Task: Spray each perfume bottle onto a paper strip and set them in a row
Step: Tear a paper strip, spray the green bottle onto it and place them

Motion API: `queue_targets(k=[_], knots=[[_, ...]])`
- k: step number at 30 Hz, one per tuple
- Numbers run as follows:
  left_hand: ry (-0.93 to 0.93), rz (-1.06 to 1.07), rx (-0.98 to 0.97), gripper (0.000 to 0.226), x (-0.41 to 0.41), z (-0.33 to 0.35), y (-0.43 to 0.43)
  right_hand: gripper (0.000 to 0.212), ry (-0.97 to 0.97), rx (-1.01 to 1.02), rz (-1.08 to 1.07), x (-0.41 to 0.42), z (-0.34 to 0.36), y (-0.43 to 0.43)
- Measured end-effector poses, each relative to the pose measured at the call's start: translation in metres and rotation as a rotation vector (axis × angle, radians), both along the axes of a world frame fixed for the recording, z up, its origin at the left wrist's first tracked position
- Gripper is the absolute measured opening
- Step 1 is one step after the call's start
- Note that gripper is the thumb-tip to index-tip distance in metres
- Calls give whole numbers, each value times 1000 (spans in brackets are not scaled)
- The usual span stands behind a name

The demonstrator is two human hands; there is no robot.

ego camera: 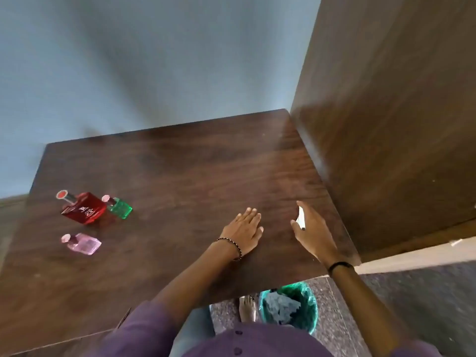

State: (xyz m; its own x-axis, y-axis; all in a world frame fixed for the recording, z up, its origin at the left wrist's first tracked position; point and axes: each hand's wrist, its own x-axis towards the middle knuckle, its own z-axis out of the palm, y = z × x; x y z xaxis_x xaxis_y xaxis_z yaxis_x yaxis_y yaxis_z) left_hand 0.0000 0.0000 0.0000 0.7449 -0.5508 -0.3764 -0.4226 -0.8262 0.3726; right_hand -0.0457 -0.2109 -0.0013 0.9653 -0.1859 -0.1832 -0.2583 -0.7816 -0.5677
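Observation:
Three perfume bottles stand at the left of the dark wooden table: a red square bottle with a red-topped cap, a small green bottle touching its right side, and a pink bottle nearer to me. My left hand lies flat, palm down, on the table to the right of the middle, holding nothing. My right hand hovers beside it near the table's right edge, fingers extended, with a narrow white paper strip held against its thumb side.
A brown wooden cabinet wall rises along the table's right side. A blue-grey wall stands behind. Below the table's front edge sit a green waste bin with crumpled paper and a bare foot on speckled floor.

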Motion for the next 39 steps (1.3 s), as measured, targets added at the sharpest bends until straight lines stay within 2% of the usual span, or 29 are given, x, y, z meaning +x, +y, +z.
queue_targets(k=[2, 6, 8, 13, 24, 28, 39], knots=[[-3, -28, -17, 54, 0, -2, -3, 66, -8, 29, -61, -4, 1, -16], [-4, -44, -43, 53, -3, -9, -8, 85, 131, 88, -45, -16, -3, -41], [-9, -59, -46, 54, -1, -12, -9, 88, 166, 123, -30, -18, -1, -42], [-24, -107, -39, 54, -2, -15, -12, 75, 145, 138, -54, -16, -8, -37], [-18, -368, 76, 59, -3, -21, -23, 44, 14, -140, -4, -4, -12, -21], [-23, -380, 91, 59, -1, -21, -31, 46, 37, -210, 26, -1, -15, -22], [-131, -405, 115, 58, 6, -26, -58, 46, 97, -200, 102, 11, -17, -29]])
